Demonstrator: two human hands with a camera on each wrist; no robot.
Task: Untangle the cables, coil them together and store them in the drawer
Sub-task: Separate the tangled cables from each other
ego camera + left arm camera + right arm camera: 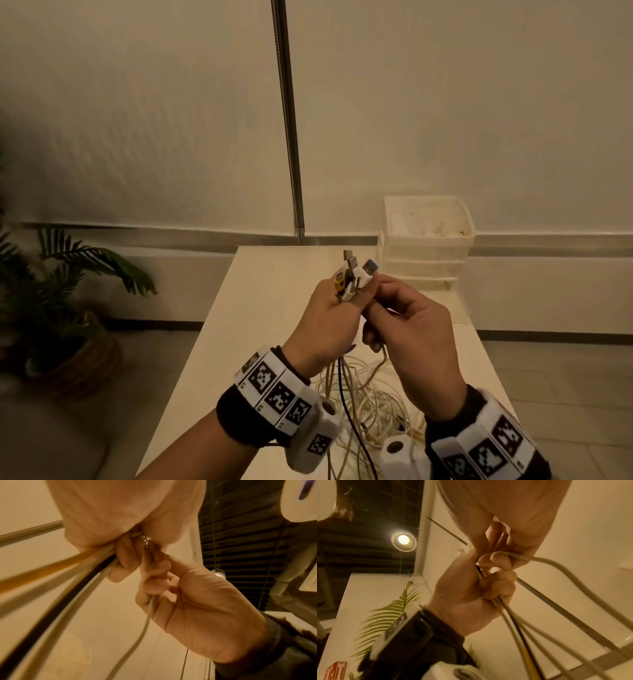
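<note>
Several cables, mostly white with one dark purple and one orange-tipped, are gathered at their plug ends (354,274), which stick up above both hands. My left hand (337,308) grips the bundle just below the plugs. Its curled fingers (496,577) wrap the strands (513,626), which run back past the wrist (51,588). My right hand (383,308) is pressed against the left and pinches the plug ends, with one white cable (147,615) running down through its curled fingers (154,585). The rest hangs into a loose tangle (366,407) on the white table (260,308).
A white plastic drawer unit (428,263) stands at the table's far right corner; I cannot tell whether a drawer is open. A metal pole (291,137) rises behind the table. A potted plant (68,291) stands on the floor to the left.
</note>
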